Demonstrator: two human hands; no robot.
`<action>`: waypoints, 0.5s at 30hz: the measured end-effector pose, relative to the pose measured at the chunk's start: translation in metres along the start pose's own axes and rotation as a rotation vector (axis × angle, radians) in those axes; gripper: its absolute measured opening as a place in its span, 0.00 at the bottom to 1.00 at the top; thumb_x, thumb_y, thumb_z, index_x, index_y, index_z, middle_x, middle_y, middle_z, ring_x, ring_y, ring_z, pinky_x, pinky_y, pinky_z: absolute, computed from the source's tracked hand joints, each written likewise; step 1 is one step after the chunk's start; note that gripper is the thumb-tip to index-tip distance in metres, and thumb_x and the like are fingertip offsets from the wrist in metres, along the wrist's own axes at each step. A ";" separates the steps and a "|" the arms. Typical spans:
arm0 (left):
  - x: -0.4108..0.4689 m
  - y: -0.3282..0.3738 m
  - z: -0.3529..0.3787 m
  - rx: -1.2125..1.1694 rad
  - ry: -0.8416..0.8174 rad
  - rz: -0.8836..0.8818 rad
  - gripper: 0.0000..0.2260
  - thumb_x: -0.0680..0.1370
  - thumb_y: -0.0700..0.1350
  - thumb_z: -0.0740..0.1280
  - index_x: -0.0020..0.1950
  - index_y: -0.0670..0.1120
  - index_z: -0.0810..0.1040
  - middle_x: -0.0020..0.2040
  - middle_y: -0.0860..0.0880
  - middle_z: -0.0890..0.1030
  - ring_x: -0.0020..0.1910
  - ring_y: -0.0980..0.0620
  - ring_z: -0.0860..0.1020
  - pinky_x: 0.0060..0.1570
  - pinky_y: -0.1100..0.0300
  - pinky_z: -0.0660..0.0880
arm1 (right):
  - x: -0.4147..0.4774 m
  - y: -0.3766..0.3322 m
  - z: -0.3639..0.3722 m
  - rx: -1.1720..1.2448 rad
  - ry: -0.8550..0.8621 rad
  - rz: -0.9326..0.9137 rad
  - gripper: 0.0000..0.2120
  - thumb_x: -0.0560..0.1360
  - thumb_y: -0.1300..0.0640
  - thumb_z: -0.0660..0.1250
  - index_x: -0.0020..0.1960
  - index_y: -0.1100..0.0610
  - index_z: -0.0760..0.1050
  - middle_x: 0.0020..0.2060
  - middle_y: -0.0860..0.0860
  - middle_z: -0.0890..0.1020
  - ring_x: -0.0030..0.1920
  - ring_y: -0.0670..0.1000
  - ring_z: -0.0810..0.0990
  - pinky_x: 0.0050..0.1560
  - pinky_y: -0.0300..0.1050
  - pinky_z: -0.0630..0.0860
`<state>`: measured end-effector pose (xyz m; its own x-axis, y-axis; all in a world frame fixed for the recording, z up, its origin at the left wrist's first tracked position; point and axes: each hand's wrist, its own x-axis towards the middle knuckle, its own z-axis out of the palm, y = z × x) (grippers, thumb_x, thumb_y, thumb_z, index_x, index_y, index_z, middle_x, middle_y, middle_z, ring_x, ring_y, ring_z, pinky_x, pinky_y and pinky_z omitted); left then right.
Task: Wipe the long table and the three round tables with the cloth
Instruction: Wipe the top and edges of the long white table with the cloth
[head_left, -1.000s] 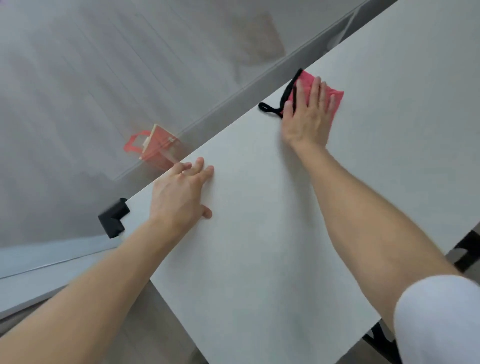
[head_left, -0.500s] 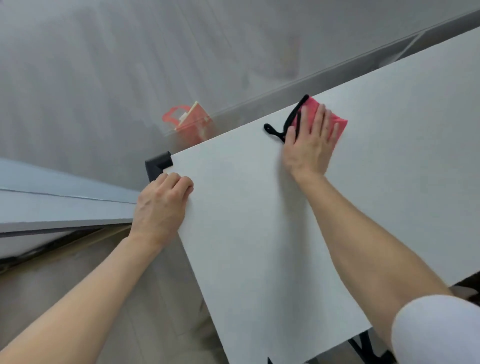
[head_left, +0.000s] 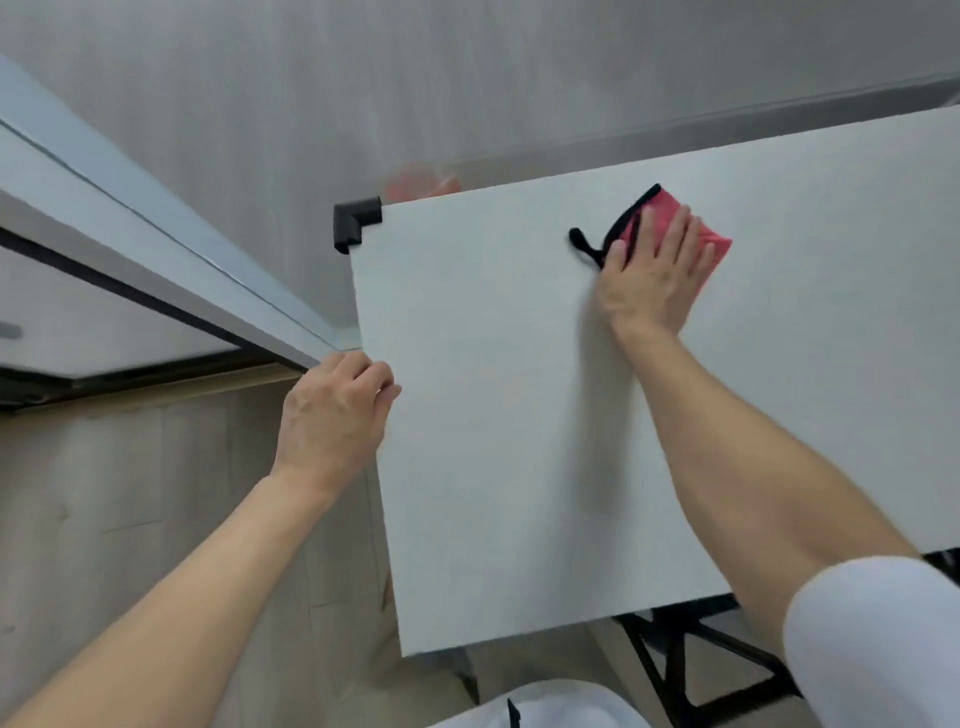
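1. My right hand (head_left: 654, 275) lies flat, fingers straight and close together, and presses the pink cloth (head_left: 714, 243) down onto the long table (head_left: 519, 415). The cloth's black trim and loop stick out on the thumb side.
2. The cloth sits near the table's far edge, to the right of the black corner guard (head_left: 356, 223) and apart from it.
3. My left hand (head_left: 335, 415) is at the table's short end edge, fingers curled, fingertips on the top. I cannot tell whether it clasps the edge or only rests there. It holds no cloth.
4. What the next stroke turns on is that I stand at the table's left end, and its long axis runs away to my right, out of view. The cloth lies ahead and to the right, under the right hand alone, with the left hand well apart from it.
5. My right arm reaches almost across the short width, so I judge a pull back toward me, or a sweep right along the length, is the natural move.
6. No round table shows here, and I take it most of the job is yet to do.
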<state>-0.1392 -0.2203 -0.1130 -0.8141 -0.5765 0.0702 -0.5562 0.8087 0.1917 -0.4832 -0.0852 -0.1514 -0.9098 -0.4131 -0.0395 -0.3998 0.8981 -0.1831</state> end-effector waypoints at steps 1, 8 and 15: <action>-0.010 0.005 0.002 0.010 0.008 -0.009 0.06 0.83 0.45 0.72 0.48 0.44 0.81 0.45 0.49 0.80 0.45 0.44 0.78 0.39 0.48 0.76 | -0.024 -0.029 0.007 -0.002 -0.025 -0.076 0.33 0.85 0.39 0.45 0.88 0.49 0.55 0.88 0.57 0.52 0.88 0.57 0.48 0.86 0.63 0.42; -0.070 0.048 0.011 0.024 0.020 -0.115 0.09 0.87 0.46 0.65 0.51 0.45 0.82 0.46 0.48 0.79 0.46 0.43 0.78 0.40 0.46 0.77 | -0.125 -0.012 0.022 0.053 -0.117 -0.967 0.28 0.86 0.42 0.55 0.85 0.47 0.67 0.85 0.53 0.64 0.86 0.56 0.59 0.87 0.60 0.50; -0.093 0.094 0.016 0.005 0.007 -0.058 0.07 0.85 0.46 0.68 0.53 0.44 0.83 0.50 0.47 0.81 0.49 0.42 0.80 0.46 0.44 0.79 | -0.076 0.148 -0.011 0.035 -0.006 -0.061 0.34 0.85 0.39 0.45 0.88 0.49 0.58 0.88 0.55 0.55 0.88 0.57 0.51 0.86 0.63 0.44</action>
<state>-0.1178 -0.0890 -0.1169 -0.7790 -0.6235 0.0656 -0.6036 0.7742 0.1907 -0.4744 0.0809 -0.1648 -0.8831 -0.4681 -0.0329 -0.4505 0.8653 -0.2198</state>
